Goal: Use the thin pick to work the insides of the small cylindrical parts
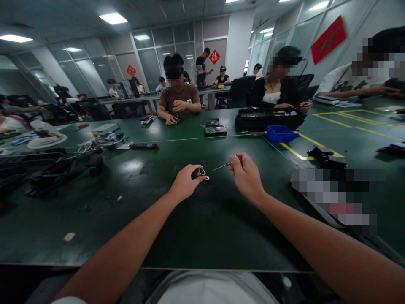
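My left hand (186, 182) is closed round a small dark cylindrical part (198, 172) with a round pale-rimmed end facing right. A small whitish ring-like piece (207, 178) shows at the tip of my left thumb. In my right hand (246, 174) a screwdriver (225, 164) is pinched by its red handle, its thin metal shaft pointing left toward the cylindrical part. The shaft's tip and the part are a short gap apart. Both hands are above the green table (202, 228).
A blue bin (281, 134) and a long black casing (268, 119) lie beyond my right hand. Circuit boards (215, 127) sit farther ahead. Black parts (66, 169) and a striped tool (143, 145) are at left. Other people sit across the table.
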`<state>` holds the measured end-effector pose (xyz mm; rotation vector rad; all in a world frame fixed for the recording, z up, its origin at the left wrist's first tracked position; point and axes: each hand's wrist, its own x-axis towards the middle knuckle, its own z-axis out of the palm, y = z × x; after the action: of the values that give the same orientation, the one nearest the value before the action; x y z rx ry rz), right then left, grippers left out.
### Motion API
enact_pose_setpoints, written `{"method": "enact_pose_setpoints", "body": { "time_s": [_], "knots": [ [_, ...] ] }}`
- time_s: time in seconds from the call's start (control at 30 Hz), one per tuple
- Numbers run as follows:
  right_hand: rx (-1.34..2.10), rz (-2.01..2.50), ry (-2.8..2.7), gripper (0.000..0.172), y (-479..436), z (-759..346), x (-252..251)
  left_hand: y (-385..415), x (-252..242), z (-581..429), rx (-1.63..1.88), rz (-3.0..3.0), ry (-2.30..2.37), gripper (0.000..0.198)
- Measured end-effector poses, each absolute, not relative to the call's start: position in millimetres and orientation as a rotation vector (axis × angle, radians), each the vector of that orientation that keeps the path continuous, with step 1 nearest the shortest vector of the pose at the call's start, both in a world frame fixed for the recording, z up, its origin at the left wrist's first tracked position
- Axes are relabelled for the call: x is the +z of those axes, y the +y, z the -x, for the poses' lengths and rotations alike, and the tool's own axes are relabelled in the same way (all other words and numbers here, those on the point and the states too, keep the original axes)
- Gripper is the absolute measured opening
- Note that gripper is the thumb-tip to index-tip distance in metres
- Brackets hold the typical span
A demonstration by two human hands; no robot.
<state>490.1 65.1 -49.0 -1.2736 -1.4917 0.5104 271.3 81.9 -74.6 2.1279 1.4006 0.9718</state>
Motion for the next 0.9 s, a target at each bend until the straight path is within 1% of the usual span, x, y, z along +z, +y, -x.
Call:
{"method": "enact_pose_setpoints", "body": {
  "time_s": [0.1, 0.23, 0.33, 0.4, 0.57, 0.63, 0.73, 0.9],
  "knots": [
    [0.533, 1.230, -1.490, 0.022, 66, -490, -52, 82, -74, -272, 1.019, -2.021, 1.431, 0.033],
    [0.547, 1.208, -1.487, 0.019, 70, -490, -58, 79, -69, -272, 1.006, -2.009, 1.445, 0.039],
    [0.564, 1.206, -1.499, 0.018, 71, -489, -59, 77, -67, -274, 0.957, -2.057, 1.466, 0.034],
    [0.567, 1.197, -1.508, 0.017, 70, -489, -59, 78, -68, -276, 0.877, -2.133, 1.490, 0.031],
    [0.548, 1.205, -1.519, 0.017, 68, -487, -58, 85, -77, -285, 0.556, -2.440, 1.556, 0.040],
    [0.546, 1.206, -1.524, 0.018, 68, -487, -58, 88, -79, -287, 0.471, -2.490, 1.581, 0.034],
    [0.550, 1.206, -1.529, 0.018, 68, -488, -58, 90, -79, -287, 0.438, -2.505, 1.587, 0.024],
    [0.566, 1.210, -1.525, 0.018, 70, -489, -59, 90, -78, -282, 0.569, -2.381, 1.591, 0.020]
  ]
}}
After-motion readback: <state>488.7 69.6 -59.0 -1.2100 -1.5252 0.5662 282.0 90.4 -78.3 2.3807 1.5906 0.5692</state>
